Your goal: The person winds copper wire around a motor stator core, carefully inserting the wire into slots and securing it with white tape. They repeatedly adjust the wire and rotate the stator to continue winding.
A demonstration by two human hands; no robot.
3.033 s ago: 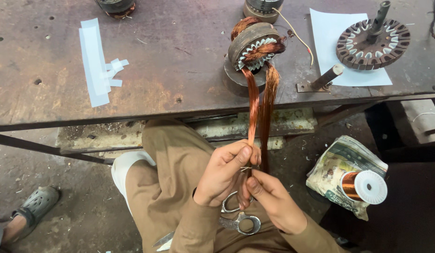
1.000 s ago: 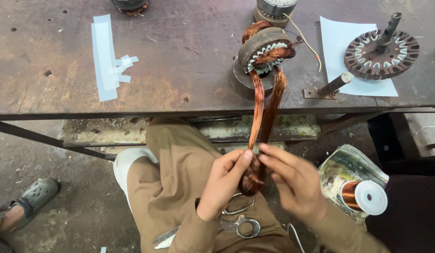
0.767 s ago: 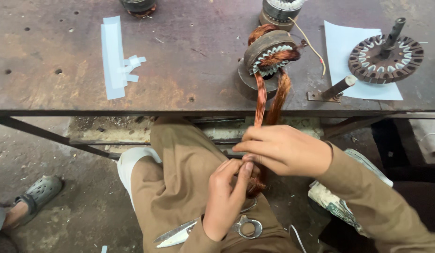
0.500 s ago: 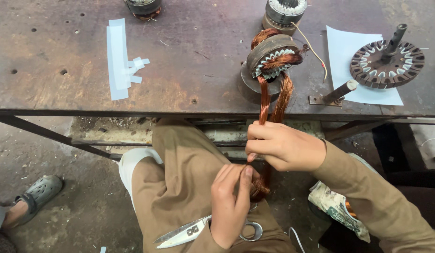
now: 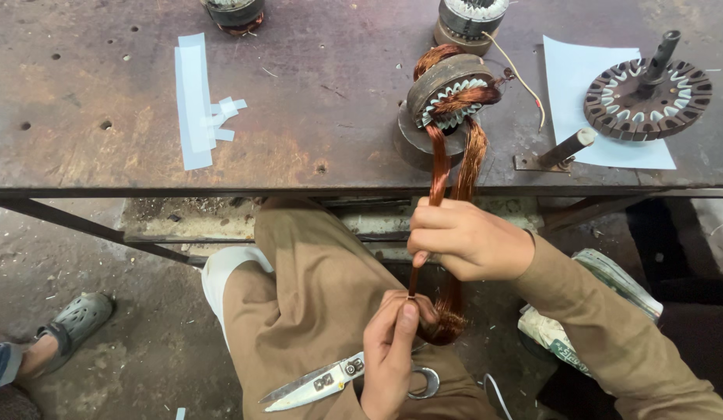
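My right hand closed around the copper wire bundle just below the bench edge; my left hand pinching the bundle's looped end lower down, scissors beside it on my lap. The bundle hangs from the stator above; strands are best kept taut and gathered, untwisted

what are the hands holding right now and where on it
Both hold the copper wire bundle: right hand grips it midway, left hand pinches the lower end.
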